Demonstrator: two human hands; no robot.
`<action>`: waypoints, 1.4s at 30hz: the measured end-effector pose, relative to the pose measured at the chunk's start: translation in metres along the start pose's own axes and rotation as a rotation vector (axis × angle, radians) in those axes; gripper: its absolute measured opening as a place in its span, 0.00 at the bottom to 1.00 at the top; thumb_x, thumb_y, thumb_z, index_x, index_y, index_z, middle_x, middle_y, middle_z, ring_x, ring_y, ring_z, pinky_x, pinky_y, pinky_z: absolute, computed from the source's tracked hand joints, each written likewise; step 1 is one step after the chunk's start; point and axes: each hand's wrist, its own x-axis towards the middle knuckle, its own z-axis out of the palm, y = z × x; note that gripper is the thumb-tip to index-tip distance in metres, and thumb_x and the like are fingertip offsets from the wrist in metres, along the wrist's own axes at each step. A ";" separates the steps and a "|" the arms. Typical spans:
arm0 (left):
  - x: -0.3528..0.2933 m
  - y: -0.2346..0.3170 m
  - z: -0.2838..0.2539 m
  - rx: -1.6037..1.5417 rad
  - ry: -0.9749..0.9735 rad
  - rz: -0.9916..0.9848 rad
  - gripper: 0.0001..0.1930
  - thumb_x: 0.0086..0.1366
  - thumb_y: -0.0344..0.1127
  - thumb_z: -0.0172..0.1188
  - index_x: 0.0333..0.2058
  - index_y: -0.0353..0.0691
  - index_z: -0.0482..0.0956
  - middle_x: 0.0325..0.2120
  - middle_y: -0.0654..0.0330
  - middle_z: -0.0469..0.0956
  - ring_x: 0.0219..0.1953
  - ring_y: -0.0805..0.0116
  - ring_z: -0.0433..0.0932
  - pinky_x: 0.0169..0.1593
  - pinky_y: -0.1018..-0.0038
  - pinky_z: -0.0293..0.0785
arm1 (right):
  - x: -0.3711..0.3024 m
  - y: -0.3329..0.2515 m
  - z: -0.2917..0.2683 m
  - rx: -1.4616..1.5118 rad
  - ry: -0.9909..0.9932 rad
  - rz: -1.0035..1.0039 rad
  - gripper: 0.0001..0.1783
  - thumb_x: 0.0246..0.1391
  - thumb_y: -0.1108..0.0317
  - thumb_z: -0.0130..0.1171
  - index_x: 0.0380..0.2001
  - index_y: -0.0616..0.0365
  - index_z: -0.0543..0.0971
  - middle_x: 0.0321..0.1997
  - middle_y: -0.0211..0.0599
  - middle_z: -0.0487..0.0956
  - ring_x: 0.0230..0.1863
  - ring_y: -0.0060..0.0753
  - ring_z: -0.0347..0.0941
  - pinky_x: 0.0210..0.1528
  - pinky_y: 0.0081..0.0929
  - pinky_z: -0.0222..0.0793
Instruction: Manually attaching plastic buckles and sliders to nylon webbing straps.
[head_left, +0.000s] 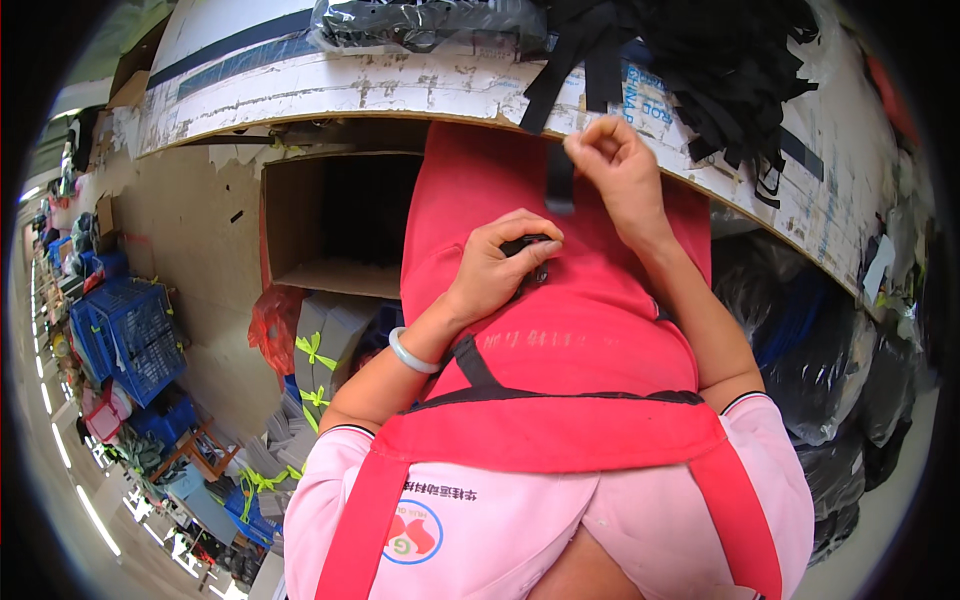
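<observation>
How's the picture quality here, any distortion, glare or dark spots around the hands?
Head view: strong fisheye bend, so the table edge curves and the corners go black. Lighting is even and soft, with no glare on the left hand or right hand. The open cardboard box under the table is shadowed inside. Both hands look sharp.

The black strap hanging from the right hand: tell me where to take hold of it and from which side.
Grip the black strap at its free lower end, just above the left hand. It hangs flat and near vertical from the right hand, which already pinches the top, so probably pinch its two flat faces from below, coming in from the left.
</observation>
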 end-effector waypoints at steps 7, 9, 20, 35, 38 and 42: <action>0.005 -0.007 -0.017 -0.554 0.065 -0.434 0.20 0.72 0.48 0.49 0.44 0.35 0.78 0.20 0.64 0.72 0.16 0.76 0.69 0.20 0.80 0.62 | 0.005 -0.044 0.079 0.097 -0.355 -0.218 0.18 0.59 0.69 0.59 0.51 0.61 0.70 0.46 0.34 0.77 0.46 0.21 0.73 0.44 0.18 0.74; 0.006 -0.007 -0.015 -0.631 0.129 -0.432 0.23 0.72 0.51 0.45 0.46 0.36 0.76 0.17 0.64 0.70 0.13 0.75 0.66 0.17 0.80 0.57 | 0.003 -0.039 0.070 -0.028 -0.349 -0.167 0.19 0.58 0.64 0.60 0.50 0.60 0.72 0.47 0.36 0.77 0.45 0.28 0.75 0.47 0.28 0.74; 0.013 -0.008 -0.013 -0.462 0.235 -0.377 0.17 0.69 0.45 0.54 0.44 0.36 0.79 0.25 0.66 0.76 0.18 0.83 0.68 0.18 0.83 0.63 | -0.018 -0.009 0.014 -0.306 -0.419 0.365 0.10 0.58 0.65 0.59 0.30 0.62 0.79 0.23 0.25 0.75 0.23 0.12 0.67 0.24 0.14 0.64; 0.022 -0.022 -0.037 -0.953 0.089 -0.451 0.15 0.67 0.39 0.57 0.48 0.36 0.74 0.29 0.63 0.73 0.24 0.73 0.73 0.22 0.82 0.68 | 0.038 -0.003 0.006 -1.013 -0.105 -0.674 0.13 0.43 0.74 0.66 0.37 0.51 0.83 0.40 0.30 0.74 0.43 0.36 0.69 0.45 0.31 0.67; 0.022 -0.023 -0.040 -1.023 0.048 -0.431 0.16 0.69 0.36 0.55 0.51 0.34 0.71 0.35 0.62 0.72 0.33 0.69 0.74 0.31 0.76 0.74 | 0.028 -0.022 0.013 -0.870 -0.062 -0.730 0.15 0.46 0.79 0.63 0.38 0.50 0.84 0.40 0.31 0.75 0.37 0.29 0.72 0.37 0.24 0.69; 0.021 -0.027 -0.041 -1.026 0.035 -0.414 0.16 0.68 0.37 0.55 0.51 0.35 0.72 0.36 0.60 0.73 0.34 0.68 0.75 0.30 0.76 0.75 | 0.013 -0.070 0.019 -0.645 -0.054 -0.756 0.16 0.53 0.81 0.57 0.42 0.52 0.83 0.37 0.31 0.78 0.26 0.19 0.72 0.25 0.15 0.66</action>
